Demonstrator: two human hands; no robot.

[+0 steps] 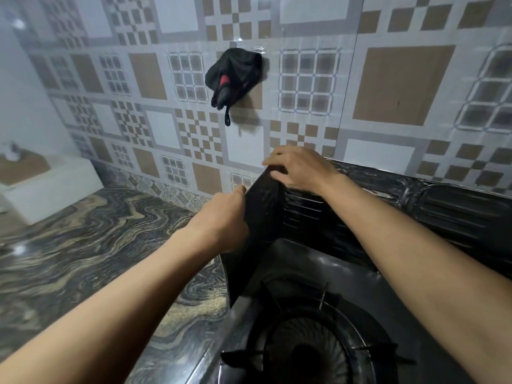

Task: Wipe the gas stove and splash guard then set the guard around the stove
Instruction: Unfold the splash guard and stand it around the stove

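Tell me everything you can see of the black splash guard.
The splash guard is a glossy black folding screen, seemingly metal, with horizontal ribs pressed into its panels. It stands upright, folded at a corner: one panel runs along the left side of the stove, the rest against the tiled wall. The left hand grips the side panel's top edge; the right hand holds the corner.

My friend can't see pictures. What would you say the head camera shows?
Two hands hold the top edge of a black splash guard standing beside and behind a gas stove: the left hand grips the side panel, the right hand holds the back corner. The stove sits on a marbled countertop by a tiled wall where a black bundle hangs.
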